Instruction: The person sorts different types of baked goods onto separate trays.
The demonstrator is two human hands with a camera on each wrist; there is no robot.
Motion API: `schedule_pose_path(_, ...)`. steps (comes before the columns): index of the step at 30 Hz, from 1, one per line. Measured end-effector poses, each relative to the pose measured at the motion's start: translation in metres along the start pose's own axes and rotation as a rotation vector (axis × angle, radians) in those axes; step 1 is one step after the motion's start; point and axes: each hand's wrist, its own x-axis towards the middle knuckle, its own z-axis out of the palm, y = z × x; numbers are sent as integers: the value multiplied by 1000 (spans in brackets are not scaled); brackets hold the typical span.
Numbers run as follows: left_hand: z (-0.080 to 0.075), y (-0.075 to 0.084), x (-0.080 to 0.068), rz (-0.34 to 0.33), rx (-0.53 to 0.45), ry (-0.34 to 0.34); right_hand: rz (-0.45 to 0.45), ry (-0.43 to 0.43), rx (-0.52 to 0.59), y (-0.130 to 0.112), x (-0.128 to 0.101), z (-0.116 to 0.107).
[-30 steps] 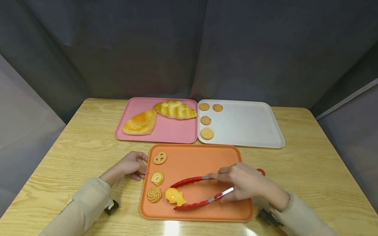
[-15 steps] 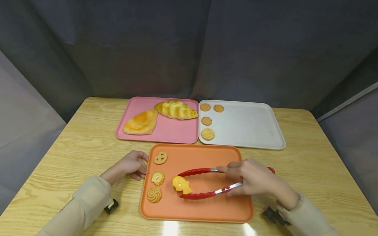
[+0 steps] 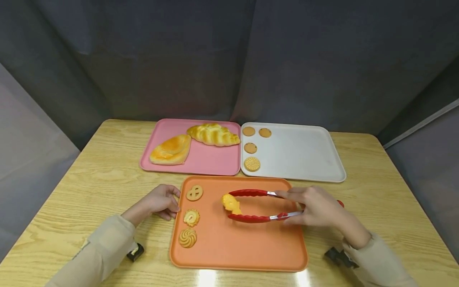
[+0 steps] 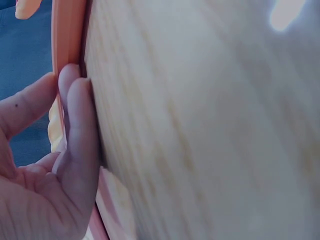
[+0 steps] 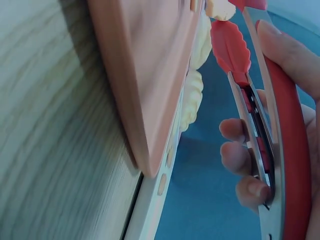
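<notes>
My right hand (image 3: 315, 205) grips a pair of red tongs (image 3: 251, 218) with metal arms, over the right part of the orange tray (image 3: 240, 251). A yellow fish-shaped cookie (image 3: 231, 203) is held between the tong tips. In the right wrist view the tongs (image 5: 290, 150) are raised off the tray, with fingers and thumb around their arms. At the tray's left edge, my left hand (image 3: 163, 201) pinches the rim; in the left wrist view its fingers (image 4: 80, 115) lie along the rim's outer side. A pretzel cookie (image 3: 195, 193), a ring-shaped cookie (image 3: 191, 217) and a swirl cookie (image 3: 187, 238) line the tray's left side.
Behind the orange tray stands a pink tray (image 3: 215, 161) with two bread loaves, a flat one (image 3: 171, 150) and a braided one (image 3: 213, 134). Beside it, a white tray (image 3: 297, 153) carries several round cookies (image 3: 252, 164) along its left. A dark curtain hangs behind the table.
My right hand has moved the tongs away from me and to the right, the fish-shaped cookie now caught between the tips and carried along. The left hand has stayed at the rim.
</notes>
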Motion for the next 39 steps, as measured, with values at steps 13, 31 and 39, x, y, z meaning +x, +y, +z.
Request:
schedule_pose_path(13, 1, -1, 0, 0, 1, 11, 76, 46, -61, 12, -7, -6)
schedule_pose_path(31, 2, 2, -3, 10, 5, 11, 211, 129, -148, 37, -6, -27)
schedule_pose_path(39, 2, 2, -2, 11, 4, 14, 269, 133, -181, 50, -1, -36)
